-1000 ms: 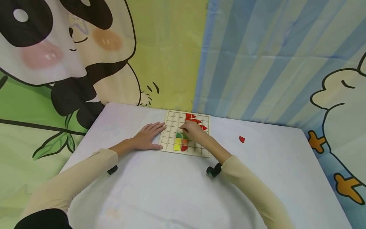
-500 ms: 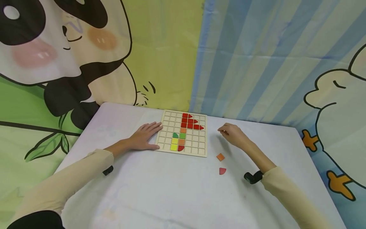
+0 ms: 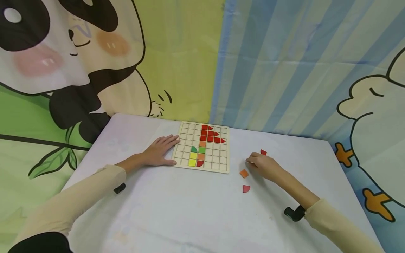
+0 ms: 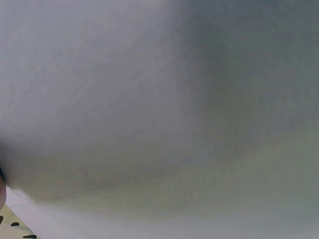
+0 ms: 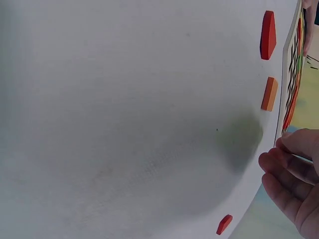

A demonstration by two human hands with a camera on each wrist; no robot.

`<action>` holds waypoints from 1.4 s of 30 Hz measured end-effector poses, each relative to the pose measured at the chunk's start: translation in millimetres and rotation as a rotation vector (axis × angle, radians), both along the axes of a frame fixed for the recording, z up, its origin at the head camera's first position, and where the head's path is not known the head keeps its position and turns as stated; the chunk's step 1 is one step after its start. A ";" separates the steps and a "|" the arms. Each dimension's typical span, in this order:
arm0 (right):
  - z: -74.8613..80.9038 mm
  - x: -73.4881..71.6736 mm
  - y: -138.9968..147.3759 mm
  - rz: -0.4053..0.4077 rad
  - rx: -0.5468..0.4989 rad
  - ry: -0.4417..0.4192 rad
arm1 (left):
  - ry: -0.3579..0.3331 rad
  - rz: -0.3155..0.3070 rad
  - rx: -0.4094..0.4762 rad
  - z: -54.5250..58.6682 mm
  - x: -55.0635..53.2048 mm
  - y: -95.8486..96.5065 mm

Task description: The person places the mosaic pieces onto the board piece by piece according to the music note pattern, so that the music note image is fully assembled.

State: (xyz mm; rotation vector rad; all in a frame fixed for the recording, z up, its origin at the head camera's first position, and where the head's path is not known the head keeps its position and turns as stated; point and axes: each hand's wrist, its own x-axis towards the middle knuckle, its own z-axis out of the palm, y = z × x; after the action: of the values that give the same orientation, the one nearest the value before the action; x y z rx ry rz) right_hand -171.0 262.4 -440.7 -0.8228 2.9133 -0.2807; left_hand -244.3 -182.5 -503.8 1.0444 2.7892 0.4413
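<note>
A wooden grid board (image 3: pixel 218 154) lies on the table, holding red, orange, green and yellow tiles in some of its cells. My left hand (image 3: pixel 160 150) lies flat with fingers spread, fingertips and thumb at the board's left edge. Right of the board, my right hand (image 3: pixel 264 165) hovers low over the table, fingers loosely bent. In the right wrist view, nothing shows between the thumb and fingers (image 5: pixel 286 179). Just below those fingertips in the head view lies an orange square tile (image 3: pixel 244 173). A red quarter-round tile (image 3: pixel 246 189) lies nearer, and another red tile (image 3: pixel 263 152) peeks out behind the hand.
A white cloth covers the table (image 3: pixel 177 211). Behind it hangs a printed curtain (image 3: pixel 269 70) with a panda and stripes. The left wrist view holds mostly blurred cloth (image 4: pixel 124 99).
My right hand has left the board, uncovering an orange tile in the middle column. It has moved right, then down towards the loose orange square. The left hand stays at the board's edge.
</note>
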 end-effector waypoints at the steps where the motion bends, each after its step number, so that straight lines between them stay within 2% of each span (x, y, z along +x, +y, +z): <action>1: 0.1 2.1 -0.7 -0.002 -0.005 0.006 | 0.001 0.001 -0.001 -0.2 -0.3 -0.3; 4: -0.2 7.3 -1.7 0.005 -0.018 0.032 | 0.001 0.002 0.000 -1.1 -0.9 -1.1; 11: -4.6 22.6 -4.0 0.096 -0.047 0.055 | -0.010 0.001 0.014 -0.7 -0.5 0.3; 18: -7.1 31.8 -3.8 0.099 -0.050 0.076 | -0.009 -0.002 0.008 2.5 -1.1 2.7; 26: -8.7 41.2 -1.0 0.096 -0.087 0.027 | -0.025 0.012 -0.015 1.1 -2.1 2.4; 33: -13.3 53.1 -1.3 0.164 -0.129 0.022 | -0.017 0.005 -0.002 4.3 0.7 3.4; 42: -13.1 60.4 -3.9 0.181 -0.094 -0.020 | -0.015 0.004 0.004 4.0 2.1 2.3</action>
State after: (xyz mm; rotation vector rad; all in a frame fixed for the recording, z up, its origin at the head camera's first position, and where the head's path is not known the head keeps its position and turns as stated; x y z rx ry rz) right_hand -110.7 258.5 -453.8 -1.0828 2.8001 -0.4093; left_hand -242.2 -180.2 -499.8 1.0326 2.7789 0.4530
